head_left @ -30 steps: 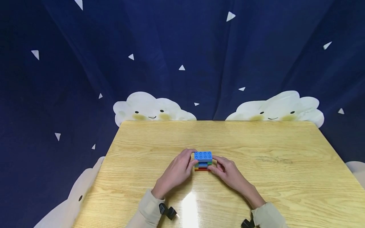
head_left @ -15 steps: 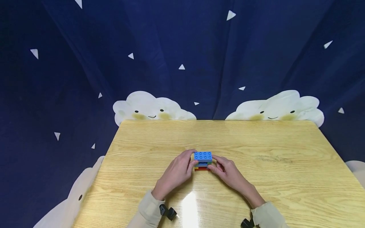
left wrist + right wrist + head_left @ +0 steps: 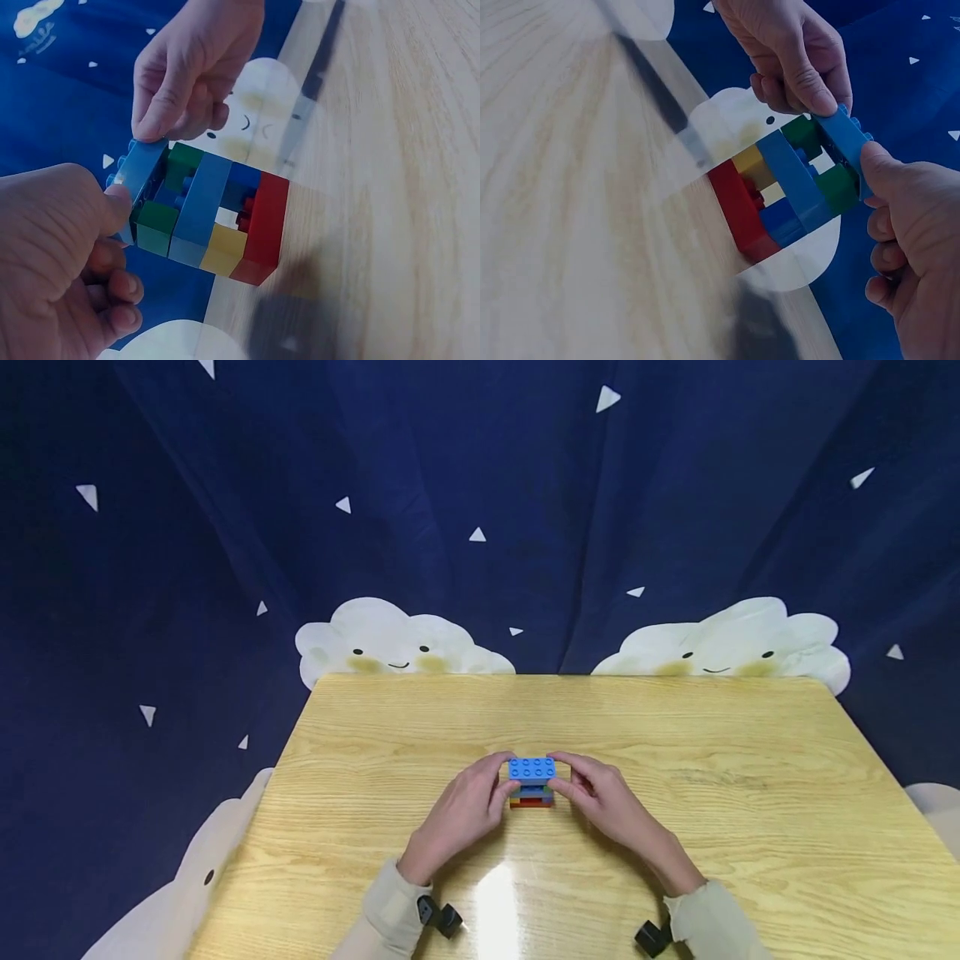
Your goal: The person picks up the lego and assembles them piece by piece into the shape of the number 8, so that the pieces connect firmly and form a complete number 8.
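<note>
A stack of toy building bricks stands upright on the wooden table (image 3: 375, 735). At its bottom is a long red brick (image 3: 264, 225), carrying a yellow brick (image 3: 754, 166) and a short blue brick (image 3: 781, 219). Above them lies a long blue brick (image 3: 201, 202), with two green bricks (image 3: 836, 187) near its ends. The studded blue top brick (image 3: 532, 768) lies across the green ones; whether it is fully seated I cannot tell. My left hand (image 3: 467, 802) pinches one end of that top brick, and my right hand (image 3: 607, 797) pinches the other end.
A dark blue curtain (image 3: 450, 460) with white triangles and smiling clouds hangs behind the table and along its left side. Small black wrist cameras (image 3: 448, 920) sit at both sleeves. A bright reflection lies on the tabletop before the stack.
My right hand has shifted upward, from the stack's right side to the right end of the top blue brick. The left hand keeps its hold, and the stack stays in place.
</note>
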{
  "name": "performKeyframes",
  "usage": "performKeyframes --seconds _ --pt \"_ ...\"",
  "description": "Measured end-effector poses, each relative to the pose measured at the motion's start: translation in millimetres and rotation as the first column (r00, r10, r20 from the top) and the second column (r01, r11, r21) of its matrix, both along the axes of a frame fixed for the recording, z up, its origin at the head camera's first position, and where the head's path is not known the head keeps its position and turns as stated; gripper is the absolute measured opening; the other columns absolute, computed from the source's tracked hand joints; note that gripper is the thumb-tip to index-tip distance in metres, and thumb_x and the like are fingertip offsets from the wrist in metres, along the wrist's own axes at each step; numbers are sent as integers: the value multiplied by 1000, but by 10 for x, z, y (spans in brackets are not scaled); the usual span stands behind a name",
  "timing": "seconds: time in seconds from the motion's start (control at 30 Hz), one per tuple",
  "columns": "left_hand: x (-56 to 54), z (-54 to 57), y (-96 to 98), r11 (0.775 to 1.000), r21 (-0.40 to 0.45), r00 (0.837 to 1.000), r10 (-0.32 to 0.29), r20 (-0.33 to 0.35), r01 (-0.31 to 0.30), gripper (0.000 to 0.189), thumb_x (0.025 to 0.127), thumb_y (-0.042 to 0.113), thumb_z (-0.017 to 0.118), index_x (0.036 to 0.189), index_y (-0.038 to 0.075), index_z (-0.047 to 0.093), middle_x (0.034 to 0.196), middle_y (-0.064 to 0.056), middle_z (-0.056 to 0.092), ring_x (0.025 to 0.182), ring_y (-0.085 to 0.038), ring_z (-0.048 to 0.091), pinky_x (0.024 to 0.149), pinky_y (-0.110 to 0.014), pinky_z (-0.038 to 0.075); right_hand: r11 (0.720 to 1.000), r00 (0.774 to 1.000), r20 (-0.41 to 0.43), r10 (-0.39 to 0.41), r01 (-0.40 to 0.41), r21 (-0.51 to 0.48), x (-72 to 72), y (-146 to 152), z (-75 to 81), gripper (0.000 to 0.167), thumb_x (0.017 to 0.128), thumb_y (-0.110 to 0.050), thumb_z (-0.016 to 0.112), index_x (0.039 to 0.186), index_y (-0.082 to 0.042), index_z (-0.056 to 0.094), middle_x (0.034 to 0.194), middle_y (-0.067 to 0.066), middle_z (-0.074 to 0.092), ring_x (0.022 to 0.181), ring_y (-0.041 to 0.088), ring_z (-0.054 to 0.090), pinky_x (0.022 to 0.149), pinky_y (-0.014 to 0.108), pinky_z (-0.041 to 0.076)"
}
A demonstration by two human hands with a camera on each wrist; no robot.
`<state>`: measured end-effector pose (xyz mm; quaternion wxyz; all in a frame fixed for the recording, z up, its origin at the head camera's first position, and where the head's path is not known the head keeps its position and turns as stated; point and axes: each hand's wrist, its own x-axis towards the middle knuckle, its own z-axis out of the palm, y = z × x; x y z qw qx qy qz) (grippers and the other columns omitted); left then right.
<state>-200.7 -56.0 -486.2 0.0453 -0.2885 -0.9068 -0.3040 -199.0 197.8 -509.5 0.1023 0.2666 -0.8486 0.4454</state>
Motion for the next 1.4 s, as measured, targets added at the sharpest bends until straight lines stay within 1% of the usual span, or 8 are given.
performKeyframes --seconds 0.13,0.33,0.43,0.77,0.93,1.13,1.3,1.4 --pt "-18 -25 1 1000 31 1000 -5 3 5 40 106 24 63 140 3 59 90 4 58 71 -9 50 62 -23 44 1000 1000 1 2 -2 15 -23 -6 26 35 97 -12 75 131 -7 70 73 -13 46 61 0 41 53 21 39" --pt "-25 -89 47 996 90 1000 -11 14 9 43 107 24 63 142 1 58 83 5 55 67 -7 47 58 -21 42 1000 1000 -30 -7 7 21 -22 37 1 35 97 -8 74 131 -6 70 70 -14 45 60 -1 39 51 20 36" --pt "-23 -109 66 995 100 1000 -15 18 13 42 106 25 63 142 2 59 81 6 54 66 -7 46 57 -21 41 1000 999 -47 -6 7 7 -16 58 -20 36 95 -5 75 131 -4 70 69 -14 43 59 -1 37 50 19 34" --pt "-16 -147 89 996 91 999 16 -44 -12 40 104 21 67 138 2 62 80 4 54 65 -8 45 56 -20 39 1000 997 -72 15 -16 -13 -20 57 -70 39 94 -1 75 132 3 69 67 -14 40 58 -3 34 49 17 33" --pt "-13 -151 106 997 70 997 28 -66 -23 40 104 21 67 138 2 61 81 3 54 65 -8 45 56 -20 39 1000 994 -107 14 -17 -26 -13 38 -110 40 94 2 74 133 6 66 65 -14 41 57 -4 32 48 16 32" --pt "33 -136 61 998 51 998 44 -50 -41 40 104 20 66 138 1 60 81 3 54 66 -9 45 57 -21 39 999 991 -133 32 -35 -22 -2 -34 -157 43 95 2 72 136 8 63 66 -13 42 59 -5 32 50 14 33" --pt "26 -129 34 997 57 998 47 -48 -44 40 105 21 65 139 1 59 82 3 54 67 -10 45 57 -22 39 999 989 -148 18 -23 -33 -9 -76 -154 43 93 4 74 135 10 64 66 -13 41 59 -5 32 50 13 32" --pt "19 -140 21 997 75 999 33 -14 -32 41 105 21 64 140 1 58 83 4 53 67 -9 45 57 -22 39 999 991 -135 7 -12 -39 -4 -76 -160 42 92 4 75 133 9 65 67 -13 41 58 -4 33 50 14 32"
